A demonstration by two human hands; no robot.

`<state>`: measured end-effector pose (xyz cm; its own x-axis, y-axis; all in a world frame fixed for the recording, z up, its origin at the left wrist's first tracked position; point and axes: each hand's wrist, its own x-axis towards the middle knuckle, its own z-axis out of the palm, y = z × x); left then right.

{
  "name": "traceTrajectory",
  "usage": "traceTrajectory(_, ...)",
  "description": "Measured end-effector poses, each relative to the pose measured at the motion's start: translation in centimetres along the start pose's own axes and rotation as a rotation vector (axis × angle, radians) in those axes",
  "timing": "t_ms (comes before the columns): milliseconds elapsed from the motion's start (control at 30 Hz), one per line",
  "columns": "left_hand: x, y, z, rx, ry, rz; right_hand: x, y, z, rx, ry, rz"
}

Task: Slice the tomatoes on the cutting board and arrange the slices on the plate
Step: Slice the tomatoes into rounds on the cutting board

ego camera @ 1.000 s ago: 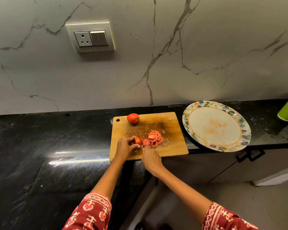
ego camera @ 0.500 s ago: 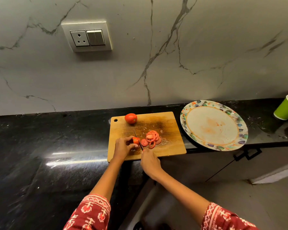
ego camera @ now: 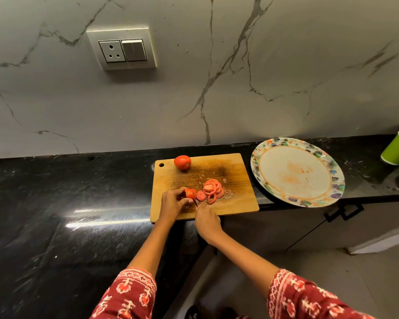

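1. The small red stub of a half-cut tomato (ego camera: 190,193) is sitting near the front left of the rectangular wooden cutting board (ego camera: 235,203), its cut face turned toward the person's right.
2. The left hand (ego camera: 172,203) is curling over that stub from the left, fingers and thumb pinching it against the board.
3. The right hand (ego camera: 206,221) is gripping the handle of a thin dark-bladed knife (ego camera: 190,192), fingers wrapped round it; the handle itself is hidden in the fist.
4. The blade is running front to back, away from the person, lying against the stub's right face, so the next cut looks like a downward stroke there, close to the left fingertips. The right hand is the nearer one to the loose slices.
5. Just right of the blade, a pile of round red tomato slices (ego camera: 211,191) is lying on the board; they overlap, so I cannot count them exactly.
6. One whole red tomato (ego camera: 182,162) is waiting at the board's back left corner, making two tomatoes in all, one uncut.
7. To the right, one round white plate with a floral rim (ego camera: 333,180) is lying on the black stone counter (ego camera: 78,192), holding no slices, only a reddish smear.
8. One green paper cup (ego camera: 397,148) is standing at the far right.
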<state>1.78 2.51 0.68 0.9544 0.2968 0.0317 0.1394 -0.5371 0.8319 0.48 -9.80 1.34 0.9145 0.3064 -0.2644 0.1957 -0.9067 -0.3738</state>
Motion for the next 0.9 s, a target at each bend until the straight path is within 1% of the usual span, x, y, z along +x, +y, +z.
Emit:
traceTrajectory(67, 0.0, 0.0, -0.1, -0.009, -0.011, 0.027, -0.2, 0.0, 0.2, -0.026, 0.012, -0.009)
traceTrajectory(167, -0.1, -0.4, -0.1, -0.031, -0.009, 0.017, -2.1, 1.6, 1.2, -0.099, 0.006, -0.048)
traceTrajectory(300, 0.0, -0.7, -0.1, -0.036, -0.006, 0.003, -3.4, 3.6, 1.5, -0.175, 0.161, -0.084)
traceTrajectory(400, -0.1, -0.7, 0.0, -0.039, -0.001, -0.006, -3.2, 3.4, 0.8, -0.081, 0.058, -0.054)
traceTrajectory(433, -0.2, -0.8, 0.0, -0.04, 0.001, -0.015, -3.1, 3.3, 0.5, -0.038, 0.048, -0.045)
traceTrajectory(533, -0.3, -0.8, 0.0, -0.038, 0.009, -0.025, -2.8, 2.6, -0.5, 0.076, 0.076, -0.016)
traceTrajectory(633, -0.3, -0.8, 0.0, -0.026, -0.009, -0.01, -2.2, 1.4, -1.3, 0.144, 0.063, -0.015)
traceTrajectory(767, -0.3, -0.7, -0.1, -0.009, -0.017, 0.006, -2.2, 0.5, -1.6, 0.191, 0.049, -0.013)
traceTrajectory(900, -0.3, -0.8, 0.0, -0.02, -0.008, 0.012, -2.6, 0.2, -1.6, 0.185, 0.029, 0.003)
